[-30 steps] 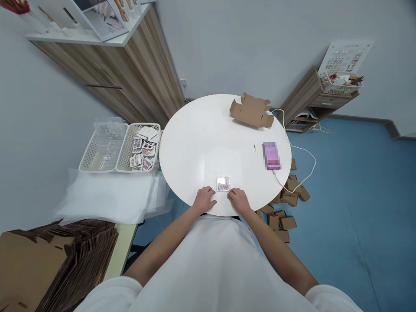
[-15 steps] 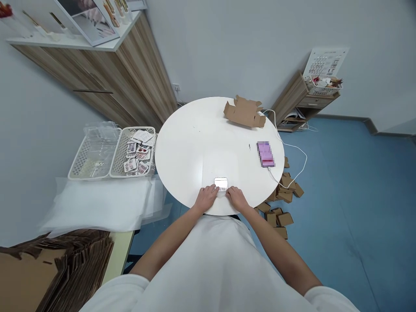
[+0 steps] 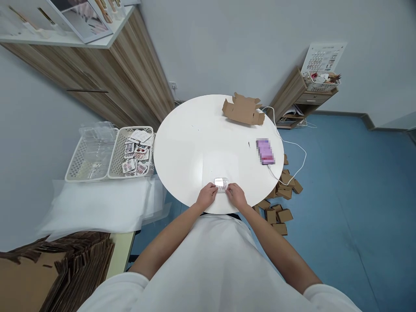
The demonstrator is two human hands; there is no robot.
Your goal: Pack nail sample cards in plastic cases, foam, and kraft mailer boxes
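Note:
A small clear plastic case (image 3: pixel 221 183) lies near the front edge of the round white table (image 3: pixel 178 151), its top shining with reflected light. My left hand (image 3: pixel 207 196) grips its left side with curled fingers. On the right side, my right hand (image 3: pixel 236 196) holds it the same way, thumb and fingers pinched together. A thin translucent sheet (image 3: pixel 220 164) is spread flat on the table beneath and behind the case. What is inside the case is too small to make out.
An unfolded cardboard box (image 3: pixel 243 110) sits at the table's back right, and a phone (image 3: pixel 265 151) with a white cable nearer. Left are a basket of printed cards (image 3: pixel 130 152), a basket of clear plastic cases (image 3: pixel 92 158), and film sheets (image 3: pixel 100 203). Small boxes (image 3: pixel 282 215) lie on the floor.
My fingers have shifted slightly and curl more tightly at the case's two sides. The case stays in about the same place; the camera view has moved a little.

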